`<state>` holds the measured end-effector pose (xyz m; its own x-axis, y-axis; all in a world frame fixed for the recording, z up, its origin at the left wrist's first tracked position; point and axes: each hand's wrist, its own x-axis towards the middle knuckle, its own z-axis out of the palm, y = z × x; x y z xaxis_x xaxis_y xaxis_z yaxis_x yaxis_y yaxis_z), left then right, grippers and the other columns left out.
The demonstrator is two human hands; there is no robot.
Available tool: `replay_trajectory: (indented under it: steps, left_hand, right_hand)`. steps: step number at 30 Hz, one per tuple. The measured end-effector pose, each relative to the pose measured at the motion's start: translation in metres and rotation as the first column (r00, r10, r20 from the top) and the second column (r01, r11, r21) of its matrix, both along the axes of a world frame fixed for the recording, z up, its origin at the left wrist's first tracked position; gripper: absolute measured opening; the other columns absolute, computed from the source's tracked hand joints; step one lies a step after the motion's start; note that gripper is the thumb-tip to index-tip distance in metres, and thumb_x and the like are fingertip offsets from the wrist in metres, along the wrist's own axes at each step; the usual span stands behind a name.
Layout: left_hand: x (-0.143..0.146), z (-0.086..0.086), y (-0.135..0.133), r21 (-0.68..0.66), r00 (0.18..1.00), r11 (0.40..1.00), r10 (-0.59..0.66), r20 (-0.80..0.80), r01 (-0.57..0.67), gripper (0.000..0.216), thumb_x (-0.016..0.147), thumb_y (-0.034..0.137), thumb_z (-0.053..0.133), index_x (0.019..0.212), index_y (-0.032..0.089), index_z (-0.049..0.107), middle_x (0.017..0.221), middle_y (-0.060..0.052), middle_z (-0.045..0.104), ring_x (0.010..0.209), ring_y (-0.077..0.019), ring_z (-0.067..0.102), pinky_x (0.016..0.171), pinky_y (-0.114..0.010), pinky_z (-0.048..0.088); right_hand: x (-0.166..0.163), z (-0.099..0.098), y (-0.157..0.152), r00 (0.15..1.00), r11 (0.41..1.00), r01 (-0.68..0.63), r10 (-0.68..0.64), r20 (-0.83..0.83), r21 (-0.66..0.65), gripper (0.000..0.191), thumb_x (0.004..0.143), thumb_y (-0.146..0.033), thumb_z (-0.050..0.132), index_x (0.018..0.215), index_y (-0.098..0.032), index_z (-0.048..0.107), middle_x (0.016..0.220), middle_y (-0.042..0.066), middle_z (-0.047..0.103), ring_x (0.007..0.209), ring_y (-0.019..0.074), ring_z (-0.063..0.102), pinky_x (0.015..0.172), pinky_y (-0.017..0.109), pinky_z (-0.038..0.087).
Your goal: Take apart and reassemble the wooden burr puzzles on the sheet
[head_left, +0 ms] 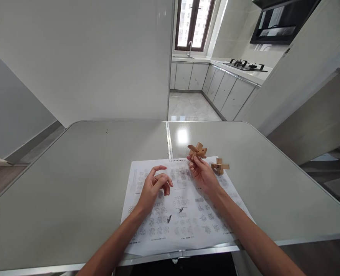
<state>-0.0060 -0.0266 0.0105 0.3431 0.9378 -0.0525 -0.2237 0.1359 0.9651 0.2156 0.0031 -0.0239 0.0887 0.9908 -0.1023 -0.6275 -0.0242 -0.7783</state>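
Note:
Between the fingertips of my right hand (202, 172) is a wooden burr puzzle (198, 150), a star-like cluster of interlocking wooden bars. It is held up near the far edge of a printed instruction sheet (184, 230). A second wooden puzzle (220, 166), cross-shaped with a dark mark on one bar, rests by the sheet's far right corner, just right of my right hand. Over the left part of the sheet, my left hand (156, 184) hovers with loosely curled, separated fingers and nothing in them. Small line drawings and text cover the sheet, partly hidden by my forearms.
The sheet lies on a pale folding table (80, 191) with a metal rim and a centre seam (168, 140). A white wall (115, 61) stands behind it at the left. Farther back is a kitchen with cabinets (223, 88) and a gas hob (246, 65).

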Motion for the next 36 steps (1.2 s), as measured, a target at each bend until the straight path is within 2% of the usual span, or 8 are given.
replay_trajectory:
  steps: [5,9,12,16,19,22,36]
  left_hand:
    - [0.001,0.002,-0.001,0.007,1.000,1.000,-0.002,-0.023,0.002,0.033,0.094,0.038,0.067,0.118,0.021,0.053,0.075,0.002,0.068,0.055,-0.0123,0.054,0.057,-0.027,0.044]
    - [0.002,0.004,-0.001,0.002,1.000,1.000,0.001,-0.031,-0.001,0.032,0.093,0.038,0.067,0.117,0.022,0.054,0.075,0.002,0.068,0.055,-0.0123,0.054,0.057,-0.027,0.044]
    - [0.002,0.004,-0.001,0.004,0.999,1.000,0.003,-0.037,-0.003,0.032,0.093,0.039,0.068,0.116,0.022,0.055,0.074,0.002,0.068,0.055,-0.0123,0.054,0.056,-0.027,0.044]
    - [0.002,0.002,0.000,0.011,0.999,1.000,-0.005,-0.038,0.005,0.030,0.093,0.039,0.068,0.114,0.022,0.055,0.073,0.002,0.068,0.054,-0.0123,0.055,0.056,-0.026,0.044]
    - [0.002,0.000,0.000,0.013,0.999,1.000,-0.010,-0.038,0.010,0.030,0.093,0.040,0.069,0.112,0.022,0.055,0.073,0.002,0.068,0.054,-0.0122,0.055,0.056,-0.026,0.044]
    - [0.001,0.000,0.000,0.014,0.998,1.000,-0.018,-0.056,0.018,0.031,0.093,0.042,0.069,0.113,0.022,0.056,0.074,0.001,0.069,0.054,-0.0124,0.055,0.056,-0.026,0.044]
    - [0.003,0.002,-0.001,0.011,0.998,1.000,0.006,-0.065,-0.005,0.031,0.092,0.040,0.070,0.112,0.022,0.056,0.073,0.002,0.068,0.053,-0.0119,0.054,0.056,-0.026,0.045]
  right_hand:
    - [0.011,-0.012,0.008,0.992,0.993,0.114,-0.116,-0.053,-0.027,0.029,0.079,-0.035,0.092,0.095,-0.024,0.071,0.112,0.003,0.077,0.070,0.0100,0.067,0.063,0.022,0.066]
    - [0.018,-0.016,0.010,0.989,0.991,0.129,-0.132,-0.067,-0.040,0.029,0.080,-0.035,0.092,0.095,-0.026,0.069,0.111,0.001,0.078,0.070,0.0094,0.068,0.062,0.021,0.067]
    - [0.016,-0.012,0.008,0.995,0.996,0.077,-0.080,-0.058,-0.052,0.029,0.080,-0.038,0.091,0.095,-0.026,0.068,0.103,0.000,0.077,0.068,0.0106,0.067,0.057,0.021,0.065]
    - [0.003,0.000,-0.001,0.995,0.992,-0.096,0.093,-0.033,-0.085,0.028,0.082,-0.039,0.090,0.095,-0.022,0.072,0.087,0.001,0.072,0.061,0.0100,0.061,0.050,0.020,0.058]
    - [-0.009,0.011,-0.009,0.971,0.967,-0.238,0.238,-0.008,-0.096,0.028,0.082,-0.038,0.091,0.092,-0.018,0.073,0.084,0.001,0.070,0.060,0.0085,0.059,0.052,0.019,0.054]
    - [-0.016,0.018,-0.014,0.947,0.942,-0.317,0.321,0.014,-0.105,0.030,0.082,-0.038,0.091,0.090,-0.017,0.072,0.085,0.002,0.070,0.062,0.0087,0.059,0.054,0.020,0.052]
    - [-0.014,0.019,-0.012,0.938,0.935,-0.340,0.344,0.029,-0.096,0.033,0.080,-0.041,0.091,0.089,-0.018,0.069,0.084,0.000,0.068,0.064,0.0086,0.058,0.056,0.021,0.048]
